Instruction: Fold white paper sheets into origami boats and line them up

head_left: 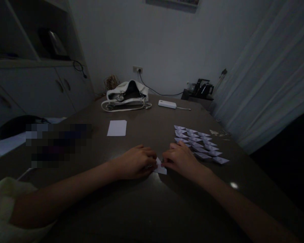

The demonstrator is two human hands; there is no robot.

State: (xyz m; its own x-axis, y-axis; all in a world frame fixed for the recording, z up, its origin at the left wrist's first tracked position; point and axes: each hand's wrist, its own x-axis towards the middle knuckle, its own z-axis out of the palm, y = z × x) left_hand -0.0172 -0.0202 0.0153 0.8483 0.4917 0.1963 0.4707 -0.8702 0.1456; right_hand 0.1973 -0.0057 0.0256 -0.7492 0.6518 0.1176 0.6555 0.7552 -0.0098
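Note:
Both my hands rest on the dark table (147,209) near its middle. My left hand (136,162) and my right hand (180,158) have their fingers curled and pinch a small white folded paper (160,167) between them. The paper lies flat on the table, mostly covered by my fingers. Just right of my right hand lie several small folded white paper pieces (200,144) set out in rows.
A blank white paper sheet (117,128) lies beyond my left hand. At the far edge sit a white handbag (126,96) and a white power bank (167,104) with a cable. A curtain (268,77) hangs on the right, cabinets (35,84) on the left.

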